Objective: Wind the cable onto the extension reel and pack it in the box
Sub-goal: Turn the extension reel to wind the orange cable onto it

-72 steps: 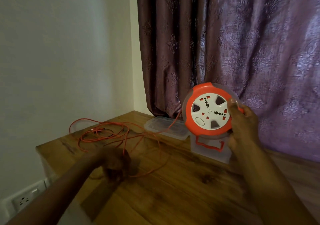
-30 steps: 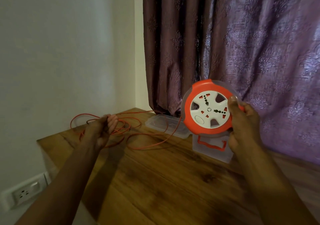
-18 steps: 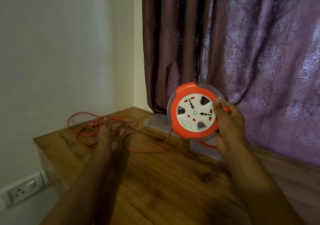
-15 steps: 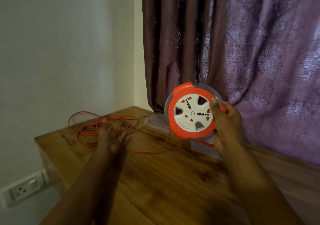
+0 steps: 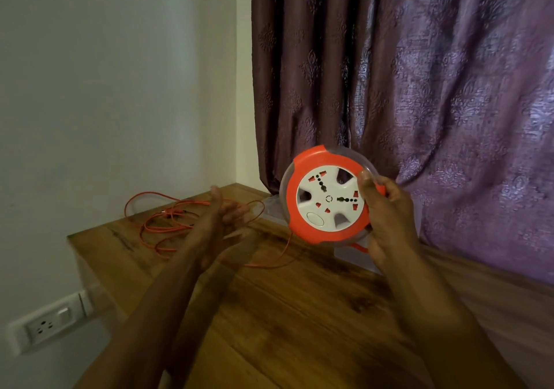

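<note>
Holding the round orange-and-white plastic extension reel (image 5: 328, 198) upright above the wooden desk (image 5: 299, 313), the right hand (image 5: 386, 217) grips its right rim, thumb on the front face and fingers (image 5: 389, 192) curled behind. The left hand (image 5: 221, 223) hangs above the desk to the left of the reel with fingers straight and slightly spread, gripping nothing that I can make out; motion blur hides whether a strand touches the palm.

The thin orange cable (image 5: 168, 223) lies in loose overlapping loops on the far left corner of the desk, one strand running along the desk and up to the reel's lower left edge. Judged: almost none is wound yet. The clear plastic box (image 5: 353, 256) stands behind and below the reel, against the purple patterned curtain (image 5: 419, 88); what seems to be its lid (image 5: 269, 208) lies flat to the left of it.

Risks, as judgement:
- The loops cross one another; pulling without guiding the strand could tighten them into a knot.
- Some loops lie near the desk's edge; a tug could drag them off towards the white wall socket (image 5: 45, 325).
- One-handed grip at the rim only; winding torque could twist the reel loose.
- Slack cable fed unevenly could bunch and jam under the clear reel cover.
</note>
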